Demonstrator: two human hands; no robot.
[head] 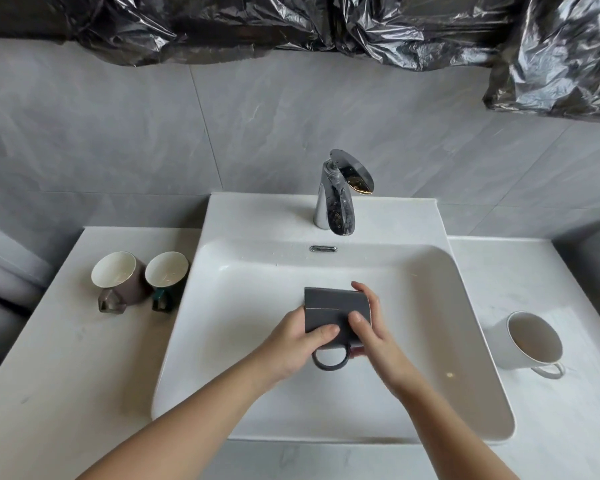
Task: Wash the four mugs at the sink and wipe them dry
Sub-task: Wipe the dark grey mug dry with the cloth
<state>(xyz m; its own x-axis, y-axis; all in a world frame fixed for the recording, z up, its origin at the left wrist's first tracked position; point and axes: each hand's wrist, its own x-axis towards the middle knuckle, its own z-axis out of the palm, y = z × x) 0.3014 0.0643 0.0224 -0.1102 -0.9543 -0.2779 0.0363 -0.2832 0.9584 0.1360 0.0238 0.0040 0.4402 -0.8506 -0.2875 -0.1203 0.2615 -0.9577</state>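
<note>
Both left hand point(291, 344) and right hand point(373, 332) with fingers point(326, 330) clasped around a matte dark-grey, ring-handled mug point(329, 304) over the sink point(222, 306).

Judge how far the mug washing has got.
Done: nothing certain; no mug looks plainly washed or dried. In hand: left hand and right hand hold the grey mug over the sink; no water shows at the tap. Left: probably the brown mug and green mug on its left, the white mug on its right, and all wiping; no cloth is visible.

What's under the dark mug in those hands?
Beneath the dark mug is the white sink basin. The left hand, right hand and mug cover the spot directly below.
</note>
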